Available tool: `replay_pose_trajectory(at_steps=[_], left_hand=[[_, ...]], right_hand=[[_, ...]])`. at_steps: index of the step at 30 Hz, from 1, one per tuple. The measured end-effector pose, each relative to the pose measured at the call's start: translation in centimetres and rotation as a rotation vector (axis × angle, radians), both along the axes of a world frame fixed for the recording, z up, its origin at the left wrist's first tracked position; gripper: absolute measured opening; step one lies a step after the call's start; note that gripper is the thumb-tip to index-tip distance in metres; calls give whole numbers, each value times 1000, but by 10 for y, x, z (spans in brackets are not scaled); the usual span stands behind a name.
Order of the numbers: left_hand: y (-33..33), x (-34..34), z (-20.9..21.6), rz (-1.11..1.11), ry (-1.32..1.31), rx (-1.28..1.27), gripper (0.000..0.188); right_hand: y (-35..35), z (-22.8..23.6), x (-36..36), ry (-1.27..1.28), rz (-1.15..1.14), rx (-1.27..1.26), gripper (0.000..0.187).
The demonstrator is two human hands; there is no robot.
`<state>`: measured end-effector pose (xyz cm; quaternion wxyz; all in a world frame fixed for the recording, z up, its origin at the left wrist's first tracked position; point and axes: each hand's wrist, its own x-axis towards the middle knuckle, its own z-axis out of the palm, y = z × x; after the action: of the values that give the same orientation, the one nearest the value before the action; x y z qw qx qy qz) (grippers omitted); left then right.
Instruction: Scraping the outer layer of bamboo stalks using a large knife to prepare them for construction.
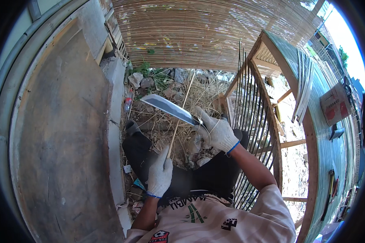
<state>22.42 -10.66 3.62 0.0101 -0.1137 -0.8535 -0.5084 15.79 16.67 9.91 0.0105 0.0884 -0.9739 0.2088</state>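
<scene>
In my right hand (pixel 219 133), which wears a white knit glove with a blue cuff, is the handle of a machete (pixel 168 108). Its broad blade points to the far left. My left hand (pixel 160 175), gloved the same way, is closed around the near end of a thin bamboo strip (pixel 185 98). The strip slants up and away from me and crosses the blade near the handle; I cannot tell whether they touch. Both hands are above my dark-trousered legs (pixel 139 153). Pale bamboo shavings (pixel 212 86) litter the ground beyond, and a few thin slivers hang near my right hand.
A large wooden board (pixel 61 129) stands along my left beside a concrete ledge (pixel 116 162). On my right is a slatted rack (pixel 253 109) with a wooden frame. Past it, a green-topped table (pixel 326 170) bears a box (pixel 336 104) and strips (pixel 304 83). A bamboo screen (pixel 198 32) closes the far side.
</scene>
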Motion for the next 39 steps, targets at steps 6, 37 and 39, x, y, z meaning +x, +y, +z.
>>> replay_pose_trajectory(at_steps=[6, 37, 39], left_hand=[[32, -22, 33, -34, -157, 78, 50], [27, -6, 33, -7, -136, 52, 46], [29, -12, 34, -20, -144, 8, 47]], right_hand=[[-19, 10, 8, -82, 180, 151, 65], [-22, -1, 29, -7, 160, 80, 56], [-32, 7, 35, -58, 186, 120, 56]])
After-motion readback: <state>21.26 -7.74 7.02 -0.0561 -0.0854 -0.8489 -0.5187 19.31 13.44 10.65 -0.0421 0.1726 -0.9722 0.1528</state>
